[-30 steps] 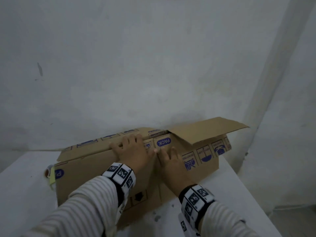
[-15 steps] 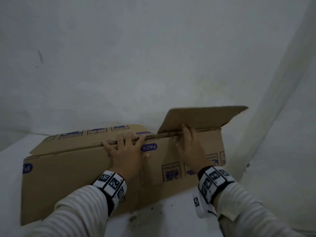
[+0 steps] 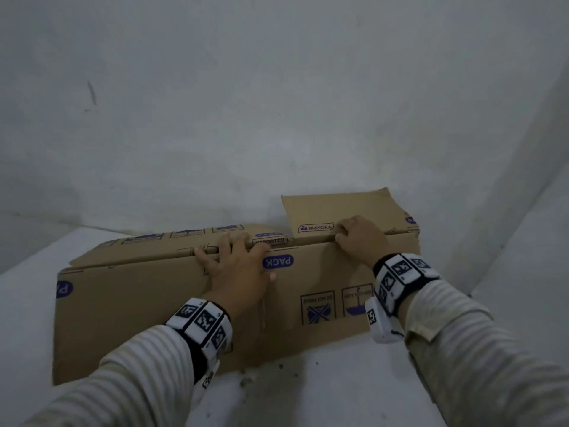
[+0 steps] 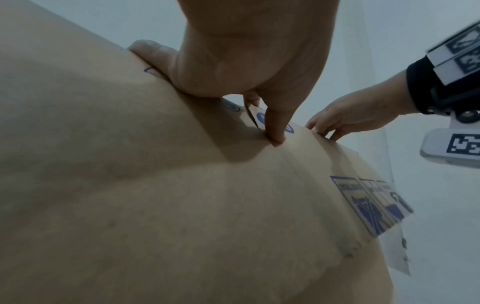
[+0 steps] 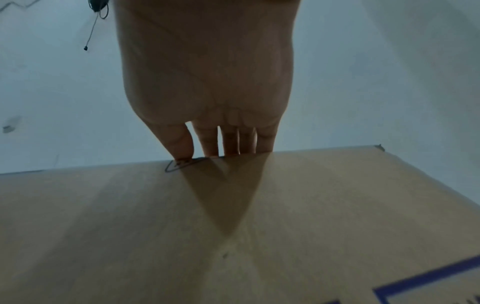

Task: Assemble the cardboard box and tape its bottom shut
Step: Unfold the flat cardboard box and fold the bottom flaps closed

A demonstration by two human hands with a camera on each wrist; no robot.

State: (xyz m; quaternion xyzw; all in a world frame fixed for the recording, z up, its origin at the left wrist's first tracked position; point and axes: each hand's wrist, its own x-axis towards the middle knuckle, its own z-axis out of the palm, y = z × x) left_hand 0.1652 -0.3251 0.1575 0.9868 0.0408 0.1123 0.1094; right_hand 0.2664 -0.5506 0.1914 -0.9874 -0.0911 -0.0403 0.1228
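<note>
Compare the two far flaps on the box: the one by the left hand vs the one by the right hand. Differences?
Pose: the right flap stands up against the wall; the left flap lies folded outward, low.
Print: the right flap shows a MAYORA logo; the left flap shows handling pictograms.
Hands: the right hand hooks over the box edge below the right flap; the left hand rests beside the left flap.
Shared: both brown cardboard.
</note>
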